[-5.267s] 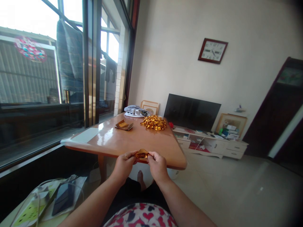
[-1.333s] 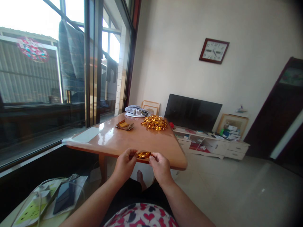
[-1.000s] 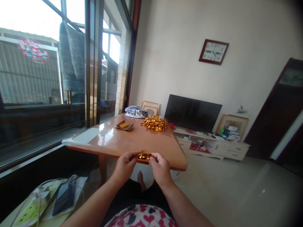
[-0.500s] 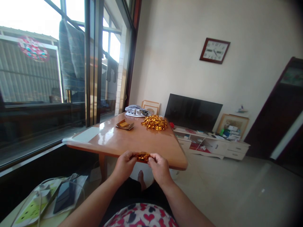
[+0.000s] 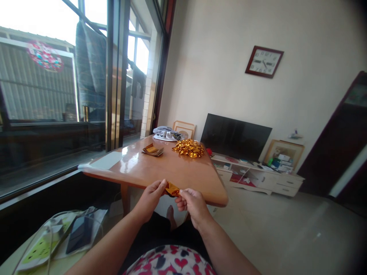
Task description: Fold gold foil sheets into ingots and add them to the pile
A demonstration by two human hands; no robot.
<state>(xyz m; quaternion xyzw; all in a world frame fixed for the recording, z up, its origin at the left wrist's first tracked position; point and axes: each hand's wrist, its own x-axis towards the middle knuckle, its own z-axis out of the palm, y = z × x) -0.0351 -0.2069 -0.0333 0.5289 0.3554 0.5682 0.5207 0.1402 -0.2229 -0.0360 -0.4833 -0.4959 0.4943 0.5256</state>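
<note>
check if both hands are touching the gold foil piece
Touching. The head view shows the left hand pinching one end of the gold foil piece and the right hand pinching the other, no gap at either grip.

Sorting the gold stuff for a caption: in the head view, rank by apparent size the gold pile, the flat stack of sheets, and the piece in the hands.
1. Gold pile
2. Flat stack of sheets
3. Gold piece, partly hidden by the fingers, though nearest the camera.

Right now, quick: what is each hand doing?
Left hand: closed, pinching the gold foil piece.
Right hand: closed, pinching the same gold foil piece from the other end.
</note>
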